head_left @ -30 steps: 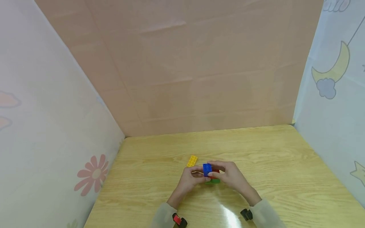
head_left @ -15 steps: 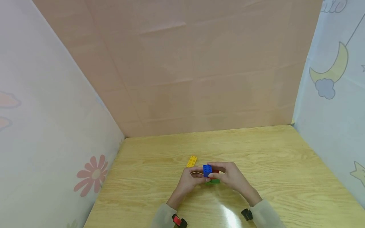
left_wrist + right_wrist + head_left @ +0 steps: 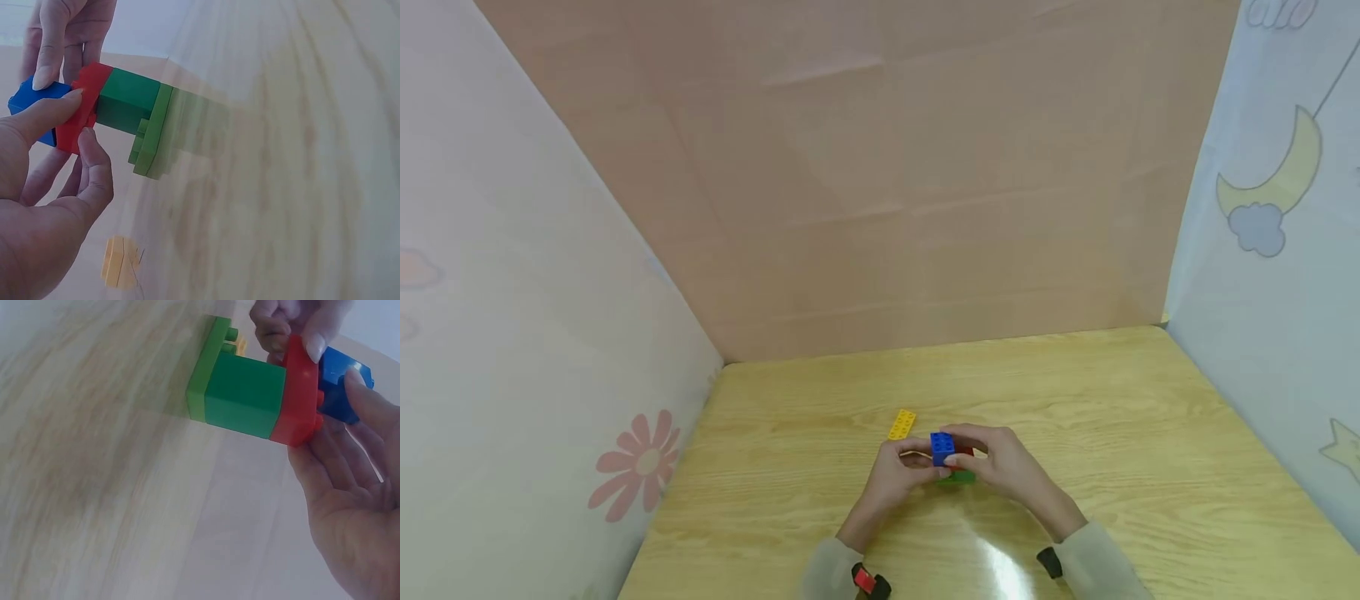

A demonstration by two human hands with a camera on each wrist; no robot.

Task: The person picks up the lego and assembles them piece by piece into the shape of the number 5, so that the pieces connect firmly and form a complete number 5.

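Note:
My left hand (image 3: 895,473) and right hand (image 3: 1009,458) meet around a small stack of toy building bricks. At the top, a blue brick (image 3: 942,448) is pinched by my right hand, its thumb on the side. Below it, my left hand grips the red brick (image 3: 296,394), thumb pressed against one face. In the right wrist view, red studs show beside the blue brick, which covers only part of the red one. Under the red comes a dark green brick (image 3: 245,395), joined to a flat light green plate (image 3: 154,132) at the bottom, close over the table.
A yellow studded plate (image 3: 902,424) lies on the wooden table (image 3: 790,417), just beyond my left hand. A brown sheet (image 3: 880,208) rises behind the table. Pale patterned walls (image 3: 550,333) close off both sides.

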